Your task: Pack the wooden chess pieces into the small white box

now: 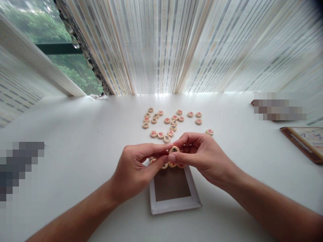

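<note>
Both hands are on one wooden disc (174,150), black character facing the camera, over the far end of an open white box (176,203). Right hand (202,153): thumb across the disc's lower front, forefinger behind, pinch closed. Left hand (142,161): thumb and forefinger nearly together, tips on the disc's left edge. Can't see what the right hand's curled fingers do.

Box sits on the white tabletop (106,215), brown floor bare at the near end. A few discs (172,164) at its far end, partly behind the thumbs; can't count them or tell exactly how they sit.

Beyond the hands: loose discs (153,120) scattered, red and black characters. Nearest black one (167,138) is just past the left forefinger. One red disc (209,132) just behind the right hand.

Right side: brown-edged printed item (304,143), well clear of the box; pixelated object beyond it, unreadable. Another pixelated patch far left. Striped curtain (156,47) along the back.
</note>
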The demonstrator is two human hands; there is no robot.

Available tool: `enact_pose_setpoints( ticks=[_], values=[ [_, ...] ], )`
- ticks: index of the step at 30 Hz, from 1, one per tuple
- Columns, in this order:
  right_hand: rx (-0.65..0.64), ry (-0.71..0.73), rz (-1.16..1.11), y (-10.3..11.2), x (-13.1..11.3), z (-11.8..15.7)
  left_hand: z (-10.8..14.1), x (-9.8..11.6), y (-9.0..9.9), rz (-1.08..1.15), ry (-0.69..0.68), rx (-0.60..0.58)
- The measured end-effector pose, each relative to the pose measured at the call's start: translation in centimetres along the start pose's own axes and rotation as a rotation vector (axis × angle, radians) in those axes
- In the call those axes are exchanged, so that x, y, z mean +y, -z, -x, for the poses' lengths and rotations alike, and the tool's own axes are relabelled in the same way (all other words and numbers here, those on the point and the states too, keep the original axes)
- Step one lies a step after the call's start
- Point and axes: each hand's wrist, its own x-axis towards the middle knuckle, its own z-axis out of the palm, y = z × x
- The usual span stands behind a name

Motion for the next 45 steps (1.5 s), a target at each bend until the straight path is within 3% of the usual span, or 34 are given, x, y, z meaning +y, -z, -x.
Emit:
enact_pose_setpoints(
  ticks=[13,18,24,35,40,45],
  values=[
    [-0.011,0.068,-0.035,-0.2,-0.2,0.2,0.3,-0.4,0.0,0.095,-0.053,-0.043],
    [-0.023,0.256,0.036,-0.7,-0.4,0.6,0.4,-0.4,-0.2,0.159,-0.002,0.029],
    [-0.009,0.539,0.312,-0.2,-0.1,1.0,0.2,-0.4,-0.3,0.159,0.023,0.074],
    [-0.043,0.755,0.505,0.0,-0.5,0.7,0.1,-0.6,0.0,0.082,-0.147,0.123],
    [-0.022,0.742,0.459,0.1,0.0,0.5,-0.2,-0.5,0.1,0.042,-0.229,0.129],
    [0.037,0.681,0.358,0.0,0.6,0.4,-0.2,-0.4,0.1,-0.007,-0.219,0.162]
  ],
)
